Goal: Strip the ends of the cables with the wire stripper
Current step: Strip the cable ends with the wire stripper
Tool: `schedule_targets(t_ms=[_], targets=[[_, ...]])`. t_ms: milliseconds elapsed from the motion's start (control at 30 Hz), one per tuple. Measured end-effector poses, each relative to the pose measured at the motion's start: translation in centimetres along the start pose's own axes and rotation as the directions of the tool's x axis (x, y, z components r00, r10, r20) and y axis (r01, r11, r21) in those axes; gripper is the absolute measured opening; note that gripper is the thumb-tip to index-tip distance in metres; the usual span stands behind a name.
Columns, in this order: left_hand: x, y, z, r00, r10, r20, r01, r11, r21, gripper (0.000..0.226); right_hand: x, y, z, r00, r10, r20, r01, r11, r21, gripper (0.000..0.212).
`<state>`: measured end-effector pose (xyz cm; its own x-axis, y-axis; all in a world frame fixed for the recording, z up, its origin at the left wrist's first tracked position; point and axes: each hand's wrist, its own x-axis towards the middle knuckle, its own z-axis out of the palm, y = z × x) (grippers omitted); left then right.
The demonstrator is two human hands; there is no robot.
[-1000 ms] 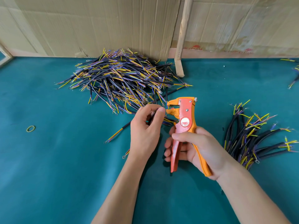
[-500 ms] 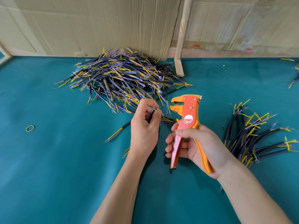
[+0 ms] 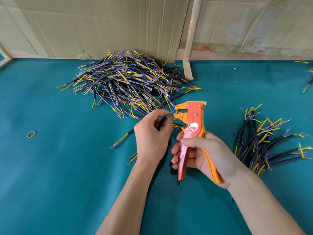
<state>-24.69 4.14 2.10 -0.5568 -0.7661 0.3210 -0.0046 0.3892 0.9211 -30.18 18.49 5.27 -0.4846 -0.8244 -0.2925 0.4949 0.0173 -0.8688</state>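
The left hand (image 3: 152,138) pinched a thin black cable (image 3: 161,122) just beside the mouth of the orange plastic wire stripper (image 3: 193,129), which the right hand (image 3: 208,155) gripped. The cable looked light and bendy, best held near its end.

A teal tabletop (image 3: 67,184) carries everything. A large heap of cables (image 3: 128,83) lies at its far edge against cardboard sheets (image 3: 101,26) that stand along the back. A smaller bundle of cables (image 3: 264,143) lies on the right. A single loose cable (image 3: 121,139) lies near the middle, a small yellow-green ring (image 3: 31,134) on the left, and a few stray cables (image 3: 307,82) at the far right edge.
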Motion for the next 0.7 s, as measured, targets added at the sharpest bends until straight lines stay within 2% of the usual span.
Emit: schedule_targets(t_ms=[167, 267, 400, 700], targets=[[0.06, 0.38, 0.21, 1.000, 0.000, -0.024, 0.002, 0.995, 0.100, 0.020, -0.11, -0.12, 0.04, 0.998, 0.061, 0.020, -0.061, 0.998, 0.001, 0.019], [-0.03, 0.42, 0.16, 0.997, -0.069, 0.029, 0.067, 0.995, 0.074, 0.017, -0.21, -0.24, 0.02, 0.997, 0.074, 0.035, -0.075, 0.997, 0.018, 0.017], [-0.04, 0.60, 0.02, 0.996, -0.066, 0.053, 0.063, 0.996, 0.058, 0.025, -0.32, -0.32, -0.03, 0.996, 0.074, 0.043, -0.075, 0.997, 0.017, 0.013], [-0.17, 0.41, -0.02, 0.995, -0.068, 0.071, 0.070, 0.997, -0.024, 0.019, -0.30, -0.47, -0.31, 0.996, 0.092, -0.008, -0.092, 0.996, -0.005, 0.027]])
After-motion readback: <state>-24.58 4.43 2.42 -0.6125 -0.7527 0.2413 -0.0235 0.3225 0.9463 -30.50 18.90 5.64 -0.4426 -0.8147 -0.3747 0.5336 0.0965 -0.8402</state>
